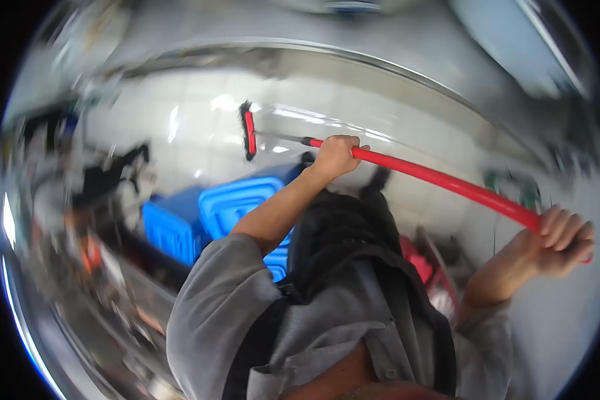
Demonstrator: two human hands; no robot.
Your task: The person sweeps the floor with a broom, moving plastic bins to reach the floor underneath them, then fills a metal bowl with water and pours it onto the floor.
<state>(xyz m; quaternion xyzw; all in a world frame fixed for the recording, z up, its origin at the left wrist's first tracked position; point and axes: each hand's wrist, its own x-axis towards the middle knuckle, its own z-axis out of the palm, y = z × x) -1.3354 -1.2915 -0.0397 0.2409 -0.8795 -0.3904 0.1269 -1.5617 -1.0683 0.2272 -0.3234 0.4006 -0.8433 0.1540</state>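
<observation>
A long-handled floor brush crosses the view, with a thick red handle (pixel 446 183), a thin grey lower pole and a red head with black bristles (pixel 249 131) on the pale tiled floor (pixel 180 113). My left hand (pixel 338 157) is closed around the lower part of the red handle. Near the handle's top end, at the right, my right hand (pixel 561 240) is wrapped round it. The handle slants down to the right, across the front of my body.
Blue plastic bins (pixel 240 197) stand at my left side, close to my left forearm. Blurred, cluttered shelving (pixel 113 260) lines the left. A metal counter (pixel 300 27) runs along the far side. A red object (pixel 416 260) lies by my right side.
</observation>
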